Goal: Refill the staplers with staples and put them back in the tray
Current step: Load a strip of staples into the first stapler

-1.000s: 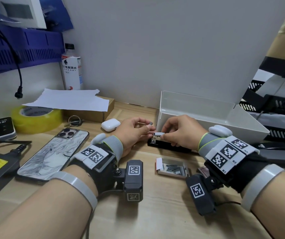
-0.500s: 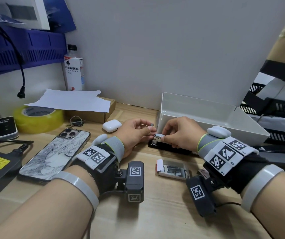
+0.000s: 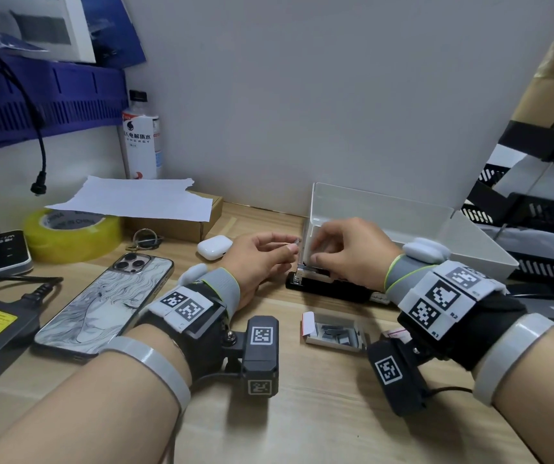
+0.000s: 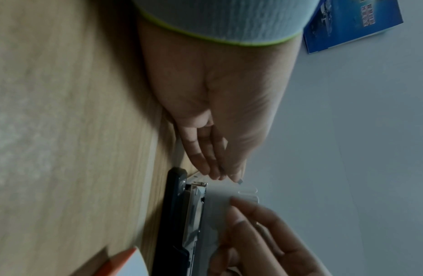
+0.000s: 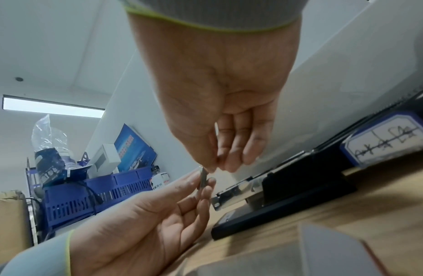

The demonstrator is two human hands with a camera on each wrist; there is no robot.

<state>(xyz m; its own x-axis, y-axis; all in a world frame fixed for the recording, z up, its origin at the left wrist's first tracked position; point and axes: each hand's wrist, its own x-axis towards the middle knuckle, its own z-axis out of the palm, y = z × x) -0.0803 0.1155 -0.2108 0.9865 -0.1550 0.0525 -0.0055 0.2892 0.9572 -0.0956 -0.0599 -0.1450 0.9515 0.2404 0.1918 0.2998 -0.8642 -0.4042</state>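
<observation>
A stapler with a black base (image 3: 329, 291) lies on the desk against the front left corner of the white tray (image 3: 436, 226). Its metal magazine (image 3: 300, 272) is exposed at the left end. My right hand (image 3: 346, 252) grips the stapler's white lid (image 4: 217, 203) and holds it up off the magazine (image 4: 194, 205). My left hand (image 3: 265, 256) pinches a short strip of staples (image 3: 297, 242) just left of the stapler's front, above the magazine (image 5: 231, 198). In the right wrist view the strip (image 5: 203, 180) stands upright between the left thumb and fingers.
An open box of staples (image 3: 334, 333) lies on the desk in front of the stapler. To the left are a phone (image 3: 101, 306), an earbud case (image 3: 214, 247), a yellow tape roll (image 3: 71, 234) and a cardboard box (image 3: 175, 226) under paper. Black mesh trays (image 3: 537, 222) stand at the right.
My right hand's fingers have shifted up on the stapler and its white lid no longer covers the magazine's front. The left hand stays beside it with the staple strip.
</observation>
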